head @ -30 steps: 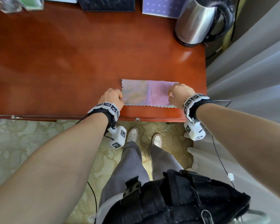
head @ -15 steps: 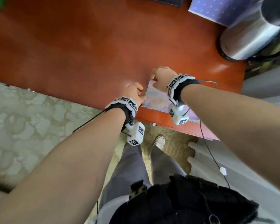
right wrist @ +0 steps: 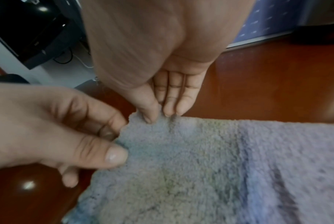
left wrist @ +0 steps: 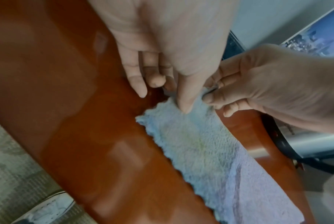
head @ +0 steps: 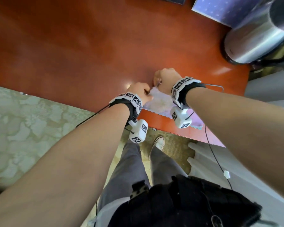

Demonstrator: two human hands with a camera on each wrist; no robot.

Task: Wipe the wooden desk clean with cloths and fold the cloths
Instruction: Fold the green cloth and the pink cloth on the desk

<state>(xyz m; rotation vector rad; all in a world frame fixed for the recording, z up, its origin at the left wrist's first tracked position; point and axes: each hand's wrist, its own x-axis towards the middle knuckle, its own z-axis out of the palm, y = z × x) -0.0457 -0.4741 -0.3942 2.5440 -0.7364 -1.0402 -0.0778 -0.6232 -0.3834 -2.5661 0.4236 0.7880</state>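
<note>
- Folding stage is my read here, not wiping: the fluffy pastel blue-and-lilac microfibre cloth (head: 161, 102) lies flat as a long strip on the glossy reddish-brown wooden desk (head: 88, 51), running along the near edge toward the near right corner.
- Nearest the person, the scalloped long edge of the cloth sits just inside the desk's near edge, and the far right end of the strip is hidden under the right forearm in the head view.
- Left hand (head: 138, 91) is at the strip's left end. The left wrist view shows its thumb (left wrist: 184, 97) pressed down on the cloth near the corner, and the right wrist view has the thumb and curled fingers pinching that end edge. So it's holding the cloth.
- Right hand (head: 166, 79) is right next to it, at the far left corner of the strip, thumb (right wrist: 148, 109) and fingertips closed narrowly on the fabric edge.
- Both hands on one short end looks like the setup for another fold. Next move probably calls for lifting this end and carrying it over to the right end, corners lined up, without dragging the soft strip crooked.
- Further back, well clear of the cloth: shiny steel electric kettle (head: 259, 35) at the far right corner, and a purple dotted flat card (head: 220, 9) beside it.
</note>
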